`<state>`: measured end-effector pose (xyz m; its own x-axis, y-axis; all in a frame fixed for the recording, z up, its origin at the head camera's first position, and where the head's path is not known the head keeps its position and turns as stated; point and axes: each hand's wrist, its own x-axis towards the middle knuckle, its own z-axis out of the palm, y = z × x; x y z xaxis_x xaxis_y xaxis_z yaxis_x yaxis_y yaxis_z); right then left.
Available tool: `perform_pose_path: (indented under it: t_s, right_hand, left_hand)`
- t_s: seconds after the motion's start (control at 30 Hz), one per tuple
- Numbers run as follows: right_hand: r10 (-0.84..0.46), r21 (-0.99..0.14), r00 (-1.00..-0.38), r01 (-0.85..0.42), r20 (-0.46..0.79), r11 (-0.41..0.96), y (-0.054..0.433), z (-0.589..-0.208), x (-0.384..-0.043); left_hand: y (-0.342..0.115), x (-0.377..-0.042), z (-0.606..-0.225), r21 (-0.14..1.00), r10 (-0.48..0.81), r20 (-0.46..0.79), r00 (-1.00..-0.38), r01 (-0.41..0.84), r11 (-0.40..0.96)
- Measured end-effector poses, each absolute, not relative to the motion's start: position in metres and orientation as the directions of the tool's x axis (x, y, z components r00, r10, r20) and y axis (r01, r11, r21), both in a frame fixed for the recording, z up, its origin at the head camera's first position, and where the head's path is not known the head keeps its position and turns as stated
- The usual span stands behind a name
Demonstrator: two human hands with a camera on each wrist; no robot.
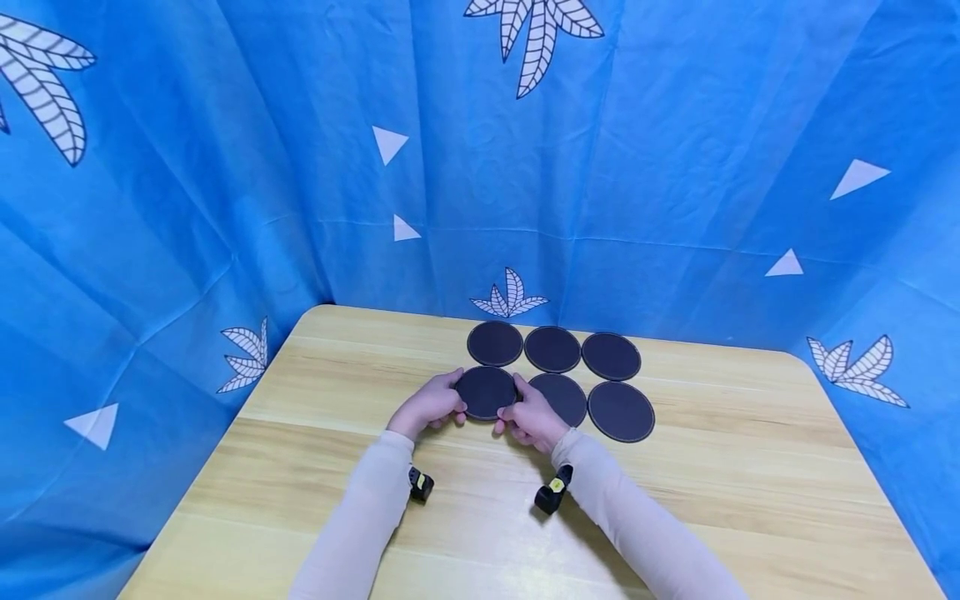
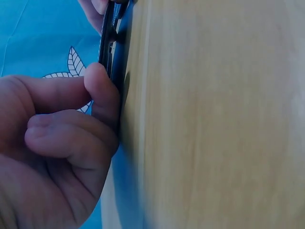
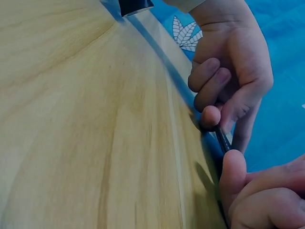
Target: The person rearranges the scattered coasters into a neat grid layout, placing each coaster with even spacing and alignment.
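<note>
Black coaster (image 1: pixel 486 392) half behind right hand (image 1: pixel 531 417)

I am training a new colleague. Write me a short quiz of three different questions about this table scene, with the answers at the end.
1. Count: how many dark round coasters are on or just above the wooden table?
2. True or false: only the left hand holds the front-left coaster.
3. Choose: the coasters are arranged in (A) one line, (B) two rows of three, (C) a single stack.

Key
1. Six.
2. False. The right hand pinches its other edge, so both hands hold it.
3. B. The back-left coaster starts the far row; the front-right coaster ends the near row.
</note>
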<state>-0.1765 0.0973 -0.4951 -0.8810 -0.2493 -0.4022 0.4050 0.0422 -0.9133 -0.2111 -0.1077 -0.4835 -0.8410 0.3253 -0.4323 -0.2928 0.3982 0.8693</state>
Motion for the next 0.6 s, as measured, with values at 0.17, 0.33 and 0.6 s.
perform_pose_path:
  t_s: [0.17,0.33,0.6]
  right_hand:
    - [-0.23,-0.898,-0.87,0.438,-0.437,0.05,0.095,-0.4921,-0.176]
    - [-0.223,-0.891,-0.864,0.451,-0.451,0.058,0.0941,-0.4931,-0.1761]
    - [-0.224,-0.893,-0.867,0.448,-0.444,0.035,0.097,-0.496,-0.1752]
  left_hand:
    - [-0.1049,-0.2077,-0.4826,0.864,0.297,-0.439,-0.848,-0.308,0.399]
    - [-0.1037,-0.2054,-0.4833,0.867,0.288,-0.452,-0.844,-0.339,0.366]
    - [-0.1038,-0.205,-0.4848,0.876,0.297,-0.448,-0.844,-0.348,0.334]
